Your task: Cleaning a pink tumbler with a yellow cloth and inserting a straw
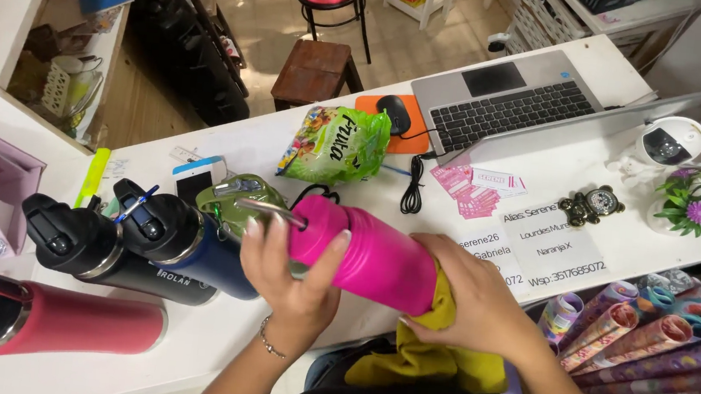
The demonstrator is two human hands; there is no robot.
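My left hand (pixel 296 273) is closed around the cap end of the pink bottle (pixel 370 259), which lies sideways in the air between my hands, above the edge of the white counter (pixel 209 329). My right hand (pixel 473 299) presses a yellow cloth (pixel 430 350) against its bottom end. I think the smooth bottle could slip if my left grip loosens. Just beside my left hand lie a blue bottle (pixel 191 246) and a black bottle (pixel 105 255); a careless push may roll them.
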